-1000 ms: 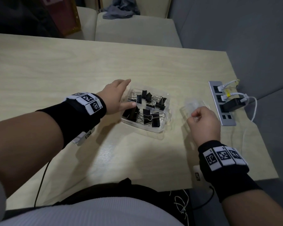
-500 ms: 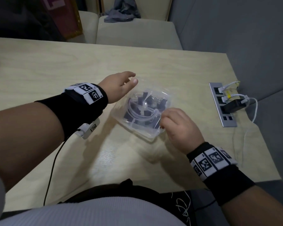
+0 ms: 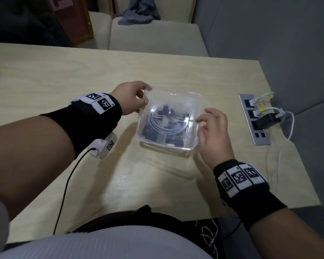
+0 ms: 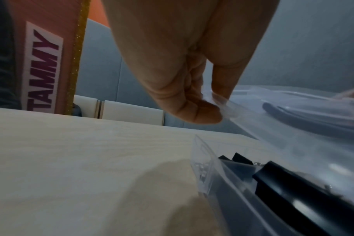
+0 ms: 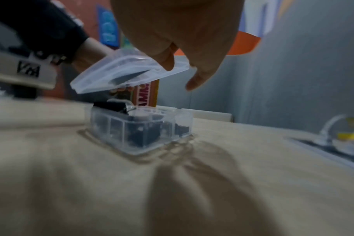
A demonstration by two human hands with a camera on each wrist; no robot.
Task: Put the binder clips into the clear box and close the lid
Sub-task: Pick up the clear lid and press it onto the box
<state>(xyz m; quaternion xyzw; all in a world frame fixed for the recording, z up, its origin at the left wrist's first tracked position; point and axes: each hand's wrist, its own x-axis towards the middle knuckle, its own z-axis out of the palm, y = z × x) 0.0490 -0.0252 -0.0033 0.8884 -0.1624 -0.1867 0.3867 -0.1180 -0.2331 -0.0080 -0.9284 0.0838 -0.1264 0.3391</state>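
The clear box [image 3: 168, 148] sits mid-table with several black binder clips [image 3: 151, 131] inside, seen through the clear lid [image 3: 174, 101]. That lid hangs tilted just above the box [image 5: 139, 132], not seated. My left hand [image 3: 145, 99] pinches the lid's far left corner between thumb and finger, as the left wrist view shows with the hand [image 4: 214, 105] on the lid [image 4: 293, 127]. My right hand [image 3: 204, 124] is at the lid's right edge with fingers spread and relaxed. In the right wrist view one fingertip [image 5: 168, 63] touches the lid [image 5: 127, 70].
A grey power strip [image 3: 254, 118] with plugs and white cables lies at the table's right edge. A black cable [image 3: 67, 184] trails from my left wrist across the table [image 3: 64, 75]. Pale chairs [image 3: 153, 36] stand beyond the far edge.
My right hand carried the lid from the right side over the box. My left hand went from resting beside the box to pinching the lid's corner, and the right hand's fingers loosened.
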